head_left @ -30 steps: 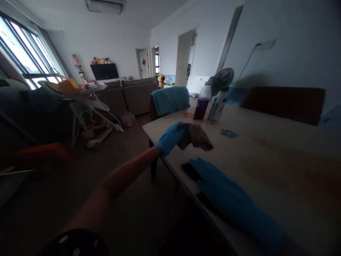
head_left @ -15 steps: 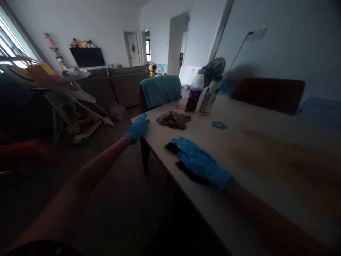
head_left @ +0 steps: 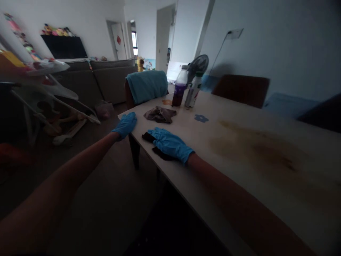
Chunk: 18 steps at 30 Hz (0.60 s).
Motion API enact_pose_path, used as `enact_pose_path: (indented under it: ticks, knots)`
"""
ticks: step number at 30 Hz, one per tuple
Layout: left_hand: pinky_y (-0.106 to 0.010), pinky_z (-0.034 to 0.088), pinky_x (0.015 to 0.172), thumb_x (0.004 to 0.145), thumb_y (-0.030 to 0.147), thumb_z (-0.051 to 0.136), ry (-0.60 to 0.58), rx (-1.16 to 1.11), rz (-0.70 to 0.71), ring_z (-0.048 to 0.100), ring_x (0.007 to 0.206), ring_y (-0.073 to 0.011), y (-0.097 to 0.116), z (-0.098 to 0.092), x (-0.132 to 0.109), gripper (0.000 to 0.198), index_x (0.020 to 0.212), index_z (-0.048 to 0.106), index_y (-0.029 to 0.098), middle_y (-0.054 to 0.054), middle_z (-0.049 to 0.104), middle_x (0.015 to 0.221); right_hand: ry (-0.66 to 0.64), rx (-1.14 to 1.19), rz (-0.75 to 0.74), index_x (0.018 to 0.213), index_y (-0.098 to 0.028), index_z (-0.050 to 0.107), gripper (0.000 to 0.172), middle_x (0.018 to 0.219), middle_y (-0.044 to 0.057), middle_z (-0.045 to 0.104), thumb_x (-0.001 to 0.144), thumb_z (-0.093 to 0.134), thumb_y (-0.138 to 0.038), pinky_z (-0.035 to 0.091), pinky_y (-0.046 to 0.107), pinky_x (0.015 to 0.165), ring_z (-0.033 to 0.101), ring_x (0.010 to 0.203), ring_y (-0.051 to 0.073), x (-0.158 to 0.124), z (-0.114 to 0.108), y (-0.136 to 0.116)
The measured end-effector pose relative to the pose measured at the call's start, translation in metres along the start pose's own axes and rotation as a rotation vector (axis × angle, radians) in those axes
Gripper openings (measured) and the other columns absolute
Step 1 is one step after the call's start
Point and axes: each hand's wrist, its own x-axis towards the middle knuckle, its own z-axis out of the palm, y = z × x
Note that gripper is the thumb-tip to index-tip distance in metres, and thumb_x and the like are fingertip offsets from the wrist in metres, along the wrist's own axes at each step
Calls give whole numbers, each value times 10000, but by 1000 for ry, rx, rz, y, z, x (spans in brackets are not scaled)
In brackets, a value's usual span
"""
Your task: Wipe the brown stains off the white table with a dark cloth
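Note:
Both my hands wear blue gloves. My left hand [head_left: 125, 124] rests on the near left corner of the pale wooden table [head_left: 239, 167], fingers loosely curved over the edge, holding nothing. My right hand [head_left: 170, 144] lies flat, fingers stretched out, on a dark cloth [head_left: 147, 137] near the table's front edge. A crumpled brown rag [head_left: 160, 114] lies loose on the table just beyond both hands. A large brownish stain [head_left: 253, 147] spreads across the tabletop to the right of my right arm.
A bottle of purple liquid [head_left: 179, 90] and a white bottle [head_left: 193, 91] stand at the table's far end by a small fan [head_left: 198, 64]. A chair draped with a teal towel [head_left: 146, 85], a sofa [head_left: 103, 80] and a child's high chair [head_left: 50, 92] lie to the left.
My left hand let go of the brown rag, which now lies on the table, and moved left to the table corner. My right hand stayed on the dark cloth; the view backed away.

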Motion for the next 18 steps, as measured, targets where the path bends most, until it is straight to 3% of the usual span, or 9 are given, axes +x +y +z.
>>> enact_pose_path:
  ticks: [4, 9, 14, 18]
  knots:
    - [-427, 181, 1537, 1247, 273, 360, -10, 27, -13, 377, 1850, -264, 3, -4, -2, 650, 1858, 424, 60, -164, 402, 1994, -69, 61, 103, 1922, -201, 501, 680, 1976, 80, 455, 1248, 537, -288, 330, 552, 1532, 391, 1864, 366, -60, -8, -23]
    - [-397, 236, 1516, 1250, 330, 327, -14, 64, -29, 417, 1814, -234, 2, -5, -3, 622, 1825, 455, 130, -111, 433, 1990, -133, 163, 279, 1943, -283, 484, 725, 2000, 16, 393, 1220, 503, -337, 358, 573, 1534, 380, 1872, 346, -161, -29, -45]
    - [-366, 134, 1524, 1235, 307, 361, -19, 92, 7, 299, 1868, -180, 5, -12, -6, 628, 1851, 365, 186, -55, 322, 2044, -163, 187, 531, 1948, -319, 474, 780, 2033, -15, 306, 1177, 503, -432, 382, 654, 1511, 350, 1880, 378, -276, -36, -61]
    - [-454, 73, 1526, 1189, 248, 436, 14, 96, 104, 267, 1883, -276, 15, -18, -9, 614, 1800, 410, 187, -37, 360, 2030, -103, 121, 793, 1942, -352, 493, 784, 2029, -11, 347, 1181, 415, -523, 441, 726, 1470, 395, 1855, 421, -381, -26, -75]
